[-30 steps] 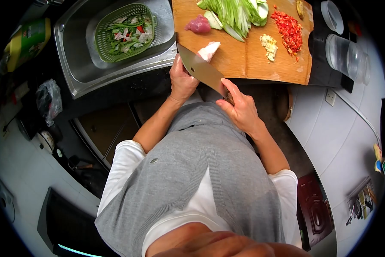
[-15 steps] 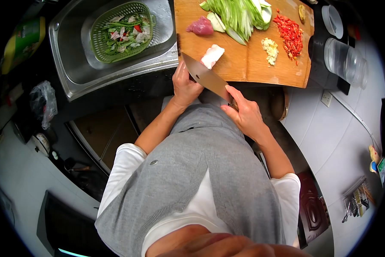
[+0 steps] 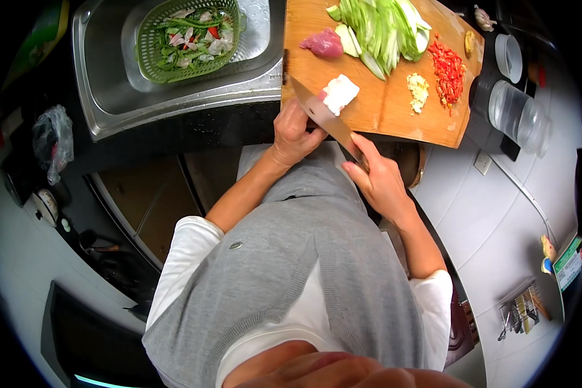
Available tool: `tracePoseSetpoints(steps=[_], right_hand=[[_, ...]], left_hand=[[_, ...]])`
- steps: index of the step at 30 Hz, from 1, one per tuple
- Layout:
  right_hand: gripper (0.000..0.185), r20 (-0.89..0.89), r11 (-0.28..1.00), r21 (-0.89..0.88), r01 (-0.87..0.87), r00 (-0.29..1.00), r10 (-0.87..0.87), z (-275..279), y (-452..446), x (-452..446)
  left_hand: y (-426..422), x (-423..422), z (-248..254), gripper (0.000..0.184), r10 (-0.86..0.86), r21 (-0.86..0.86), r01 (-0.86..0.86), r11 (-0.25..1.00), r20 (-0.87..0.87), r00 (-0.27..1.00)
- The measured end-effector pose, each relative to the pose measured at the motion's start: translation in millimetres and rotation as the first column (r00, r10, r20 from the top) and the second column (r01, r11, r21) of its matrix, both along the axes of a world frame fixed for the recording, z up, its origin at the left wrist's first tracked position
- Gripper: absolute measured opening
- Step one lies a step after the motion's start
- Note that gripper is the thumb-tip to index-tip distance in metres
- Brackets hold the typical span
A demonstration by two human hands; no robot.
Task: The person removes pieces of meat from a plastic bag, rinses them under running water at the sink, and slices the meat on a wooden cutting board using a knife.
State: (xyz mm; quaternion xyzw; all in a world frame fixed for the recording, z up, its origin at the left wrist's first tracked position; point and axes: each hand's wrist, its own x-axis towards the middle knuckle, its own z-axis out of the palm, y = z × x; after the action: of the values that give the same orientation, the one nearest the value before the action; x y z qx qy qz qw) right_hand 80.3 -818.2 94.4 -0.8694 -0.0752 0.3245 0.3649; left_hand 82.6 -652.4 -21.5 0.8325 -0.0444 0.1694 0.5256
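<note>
My right hand (image 3: 383,178) is closed round the handle of a cleaver (image 3: 329,121), whose blade slants up and left over the near edge of the wooden cutting board (image 3: 368,116). Against the blade's near side, my left hand (image 3: 293,132) is closed with curled fingers; the blade partly covers the fingertips, and what they hold is hidden. Just beyond the blade lies a piece of meat with white fat (image 3: 340,94), a little pink showing beside the steel. Farther back on the board sits a lump of red meat (image 3: 323,44), near sliced green vegetable (image 3: 384,35).
Chopped red chili (image 3: 447,71) and minced garlic (image 3: 417,92) are at the board's right. To the left, a green basket (image 3: 150,55) of vegetable scraps stands in the steel sink (image 3: 97,77). A glass jar (image 3: 517,115) and white bowl (image 3: 508,57) are on the right.
The view has shifted, so the board sits farther right and lower. Both hands stay at the cleaver, and more of the fatty piece shows beyond its blade.
</note>
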Motion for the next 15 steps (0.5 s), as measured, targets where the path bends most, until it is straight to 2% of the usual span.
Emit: tracePoseSetpoints(steps=[2, 4, 6, 10, 12, 14, 15], right_hand=[[0.047, -0.043, 0.999, -0.046, 0.011, 0.999, -0.013, 1, -16, -15], [0.047, -0.087, 0.995, -0.094, 0.022, 0.996, -0.030, 2, -20, -16], [0.047, -0.144, 0.995, -0.092, 0.044, 0.988, -0.057, 6, -11, -11], [0.047, -0.052, 0.996, -0.086, 0.002, 0.999, -0.007, -3, 18, 13], [0.048, -0.041, 0.995, -0.100, -0.009, 0.999, 0.004, -3, 23, 13], [0.049, -0.055, 0.992, -0.117, 0.050, 0.997, -0.057, -1, 14, -3], [0.049, -0.019, 0.989, -0.138, 0.044, 0.999, -0.047, 0, 8, -9]], left_hand=[[0, -2, 1, 0.043, 0.011, -0.002, -0.011, 1.000, -0.026, 1.000], [-1, -3, 1, 0.042, -0.008, -0.078, 0.000, 0.997, -0.108, 0.994], [1, -1, 1, 0.042, -0.021, -0.049, 0.018, 0.999, -0.076, 0.997], [3, 4, 3, 0.042, -0.058, -0.029, 0.059, 0.998, 0.036, 0.998], [3, 4, 2, 0.042, -0.054, -0.033, 0.055, 0.998, 0.044, 0.998], [4, 3, 3, 0.042, -0.049, -0.039, 0.051, 0.998, 0.050, 0.998], [4, 2, 4, 0.041, -0.060, -0.044, 0.060, 0.997, -0.004, 0.998]])
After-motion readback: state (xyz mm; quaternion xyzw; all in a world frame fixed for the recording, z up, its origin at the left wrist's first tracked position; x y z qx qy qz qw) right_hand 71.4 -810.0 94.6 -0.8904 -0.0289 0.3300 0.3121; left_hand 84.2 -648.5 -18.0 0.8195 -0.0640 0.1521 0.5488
